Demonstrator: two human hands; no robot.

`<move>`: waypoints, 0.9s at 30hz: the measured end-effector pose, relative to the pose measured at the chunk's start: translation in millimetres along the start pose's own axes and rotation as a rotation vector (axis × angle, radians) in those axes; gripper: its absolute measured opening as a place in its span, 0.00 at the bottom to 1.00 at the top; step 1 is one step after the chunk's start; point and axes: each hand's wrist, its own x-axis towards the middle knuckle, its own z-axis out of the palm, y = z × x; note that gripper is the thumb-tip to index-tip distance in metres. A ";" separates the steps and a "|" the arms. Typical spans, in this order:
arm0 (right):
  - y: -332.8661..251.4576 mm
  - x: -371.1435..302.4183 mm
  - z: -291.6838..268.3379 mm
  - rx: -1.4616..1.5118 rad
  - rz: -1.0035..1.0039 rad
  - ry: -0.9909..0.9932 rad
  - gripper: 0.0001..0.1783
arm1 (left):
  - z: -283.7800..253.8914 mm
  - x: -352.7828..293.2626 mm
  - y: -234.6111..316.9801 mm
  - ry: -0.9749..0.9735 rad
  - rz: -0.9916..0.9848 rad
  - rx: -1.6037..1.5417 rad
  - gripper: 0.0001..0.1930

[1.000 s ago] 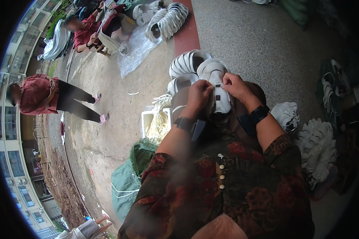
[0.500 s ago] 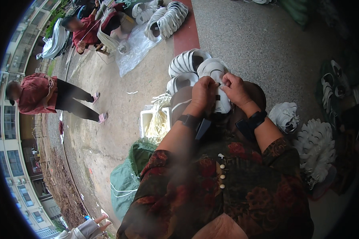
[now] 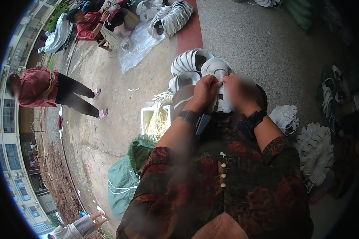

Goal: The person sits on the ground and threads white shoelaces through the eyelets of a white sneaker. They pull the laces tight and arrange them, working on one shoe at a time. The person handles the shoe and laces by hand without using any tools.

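A white mesh shoe upper lies over my lap, its rounded toe pointing away from me. My left hand is closed on it from the left, thumb and forefinger pinched at the middle of the upper. From the other side my right hand also pinches there, its fingertips close to the left ones; the back of this hand is smeared. Any lace between the fingers is too small to make out. Just beyond the hands, a stack of nested white shoe uppers rests at the left.
A white foam box of cream laces stands left, with a green sack nearer. White uppers are piled at right, beside a smaller bunch. One person stands left; another sits far left near plastic sheeting.
My hands remain pinched at the upper, with the right hand shifted slightly and turned. The seated person's arms have moved up. The whole view has shifted a little.
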 end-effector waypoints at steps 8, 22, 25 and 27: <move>23.7 -4.8 -39.2 0.102 0.280 -0.116 0.03 | -26.5 -9.0 2.6 -0.064 0.037 0.108 0.08; 5.6 -1.2 -26.1 0.048 0.022 -0.101 0.04 | -67.4 -32.3 -5.5 -0.102 0.159 0.365 0.03; 16.6 -4.2 -34.0 -0.033 0.024 -0.131 0.05 | -84.5 -41.0 -18.7 -0.077 0.054 0.299 0.05; 40.4 -9.9 -51.7 -0.176 0.008 -0.104 0.06 | -104.0 -49.3 -30.7 -0.044 -0.065 0.163 0.06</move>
